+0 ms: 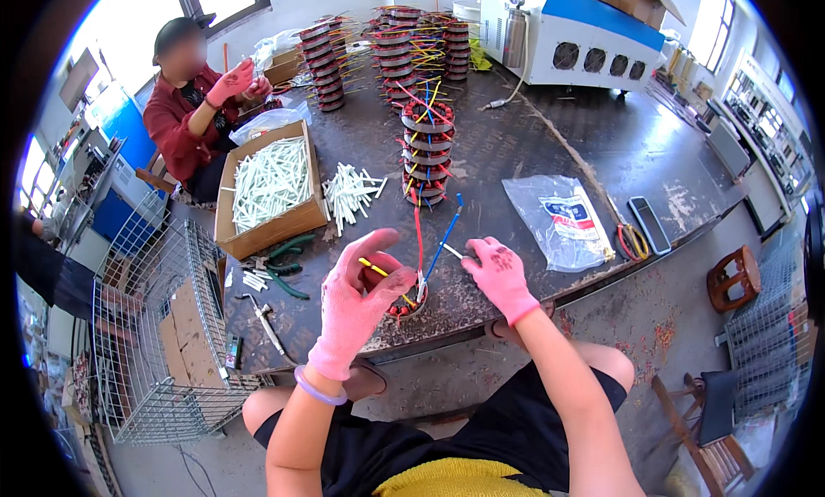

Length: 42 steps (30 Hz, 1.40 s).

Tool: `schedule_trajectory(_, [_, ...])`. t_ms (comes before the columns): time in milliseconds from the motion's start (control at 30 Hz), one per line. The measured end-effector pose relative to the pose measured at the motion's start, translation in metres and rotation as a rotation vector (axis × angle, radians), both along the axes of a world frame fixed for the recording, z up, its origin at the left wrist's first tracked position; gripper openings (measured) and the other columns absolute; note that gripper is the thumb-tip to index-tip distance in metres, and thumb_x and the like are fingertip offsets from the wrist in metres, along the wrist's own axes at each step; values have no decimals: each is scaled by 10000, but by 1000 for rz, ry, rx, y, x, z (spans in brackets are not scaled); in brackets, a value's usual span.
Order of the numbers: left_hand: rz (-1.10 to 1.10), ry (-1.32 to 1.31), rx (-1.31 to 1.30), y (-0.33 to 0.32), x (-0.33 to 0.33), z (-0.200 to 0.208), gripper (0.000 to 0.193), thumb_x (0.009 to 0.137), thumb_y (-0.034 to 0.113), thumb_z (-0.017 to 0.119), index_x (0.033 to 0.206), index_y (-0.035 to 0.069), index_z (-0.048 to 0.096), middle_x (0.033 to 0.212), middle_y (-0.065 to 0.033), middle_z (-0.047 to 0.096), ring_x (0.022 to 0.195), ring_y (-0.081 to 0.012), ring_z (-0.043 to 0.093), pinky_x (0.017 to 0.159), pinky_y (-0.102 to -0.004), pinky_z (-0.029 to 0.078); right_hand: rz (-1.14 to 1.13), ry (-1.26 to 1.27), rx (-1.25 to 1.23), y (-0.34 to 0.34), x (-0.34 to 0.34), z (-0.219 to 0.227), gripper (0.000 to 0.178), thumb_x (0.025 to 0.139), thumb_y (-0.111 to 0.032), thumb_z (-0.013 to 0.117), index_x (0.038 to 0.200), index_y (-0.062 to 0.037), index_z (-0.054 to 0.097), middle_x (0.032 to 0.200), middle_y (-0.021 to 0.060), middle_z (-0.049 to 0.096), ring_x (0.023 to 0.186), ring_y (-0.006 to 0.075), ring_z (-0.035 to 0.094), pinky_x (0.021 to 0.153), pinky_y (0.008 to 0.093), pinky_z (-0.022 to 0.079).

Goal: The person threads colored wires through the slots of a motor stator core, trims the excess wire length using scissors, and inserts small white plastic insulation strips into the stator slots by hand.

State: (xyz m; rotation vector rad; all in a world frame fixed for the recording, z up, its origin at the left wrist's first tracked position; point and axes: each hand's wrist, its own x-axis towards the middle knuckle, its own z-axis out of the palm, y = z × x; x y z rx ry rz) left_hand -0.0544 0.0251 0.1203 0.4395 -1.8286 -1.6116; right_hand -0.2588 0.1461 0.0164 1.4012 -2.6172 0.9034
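Observation:
At the table's near edge lies a motor stator (406, 309) with red windings, partly hidden by my left hand. Red, blue and yellow lead wires rise from it; the blue wire (444, 243) leans to the right. My left hand (354, 292), in a pink glove, is closed on the yellow wire (375, 269), its thumb near the foot of the leads. In a matching glove, my right hand (500, 280) pinches a thin white sleeve tube (452, 251) just right of the blue wire. Beyond them stands a stack of stators (428, 153) with coloured leads.
A cardboard box (249, 238) of white tubes stands left, with loose tubes (351, 195) beside it. Green-handled pliers (288, 265) and a torch-like tool (268, 325) lie nearby. Rightward are a plastic bag (533, 213), scissors (633, 242) and a phone (650, 224). A co-worker (193, 110) sits far left.

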Motion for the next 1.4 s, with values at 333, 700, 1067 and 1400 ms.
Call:
schedule_trajectory(333, [-20,6,-395,5,26,-5,227,970,8,499,1132,3,658,888,-54,675,677,-75,606,596,-228,517,-12,-522,-292,16,15,36,183,883,-116,631,1043,-27,635,853,62,623,718,158,617,666,296,497])
schedule_trajectory(700, [7,-69,-678,12,25,9,285,852,-19,610,1121,57,667,851,-83,639,690,-222,648,600,-316,501,466,-605,-543,19,96,185,136,889,-41,644,1021,-6,647,845,75,621,700,126,609,654,277,495])
schedule_trajectory(1067, [77,-19,-706,11,22,6,121,828,9,650,946,31,634,760,-97,588,627,-254,568,577,-348,460,493,-311,-475,13,104,193,143,871,-75,649,1008,-38,637,865,115,609,772,285,624,682,349,503])
schedule_trajectory(1400, [-118,104,-134,6,31,12,603,819,102,758,1362,40,504,1153,-83,609,781,-70,601,662,-228,501,424,-129,-317,-1,103,150,152,859,-158,658,980,-74,621,885,116,625,775,327,633,666,402,510])
